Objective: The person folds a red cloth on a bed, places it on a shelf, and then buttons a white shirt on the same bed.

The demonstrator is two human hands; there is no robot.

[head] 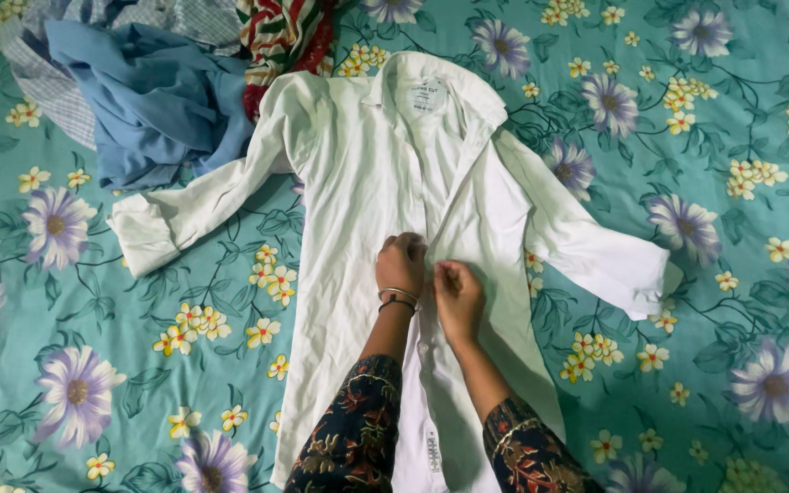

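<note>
- While the white shirt (385, 228) lay spread face-up on the floral bedsheet (139, 347), collar away from the person and sleeves out to both sides, both hands met at its front placket, about halfway down.
- The left hand (401, 265), with bangles at the wrist, was curled narrow and pinched the fabric at the placket; the right hand (457, 297) was likewise closed on the shirt's edge just beside it, the two nearly touching.
- Judging from that grip, the step looked like closing the front at a button. Doing it well would mean keeping both edges flat and aligned, holding one layer steady while the other hand worked, and not dragging the shirt out of its spread.
- A heap of other clothes (139, 82), blue, checked and striped red, sat at the top left, touching the shirt's shoulder and sleeve.
- Hidden points: the fingertips were tucked under the knuckles, so whether a button was actually held could not be told; the buttons themselves were too small to make out.
- The shirt's hem ran off the bottom edge, partly covered by the patterned sleeves (358, 429).
</note>
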